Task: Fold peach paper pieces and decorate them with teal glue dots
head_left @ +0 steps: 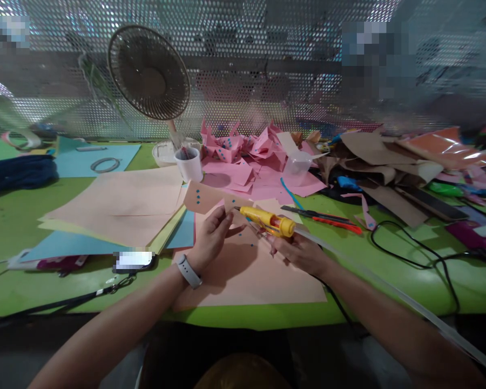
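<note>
My right hand (297, 249) is closed around a yellow hot glue gun (265, 220), whose nozzle points left. A long translucent glue stick (372, 273) runs out of its back toward the lower right. Pinched in my left hand (214, 237) is a peach paper piece with blue diamond marks (206, 201), right by the nozzle. Whether the nozzle touches the paper, I cannot tell. Under both hands lies a larger peach paper sheet (243, 278) on the green table. A watch sits on my left wrist.
Left are stacked paper sheets (121, 202), a phone (133, 261) and a lanyard. Behind stand a fan (149, 73), a white cup (189, 165) and folded pink paper pieces (238, 148). To the right lie an orange-handled cutter (336, 222), a black cable (405, 258) and brown paper scraps (372, 151).
</note>
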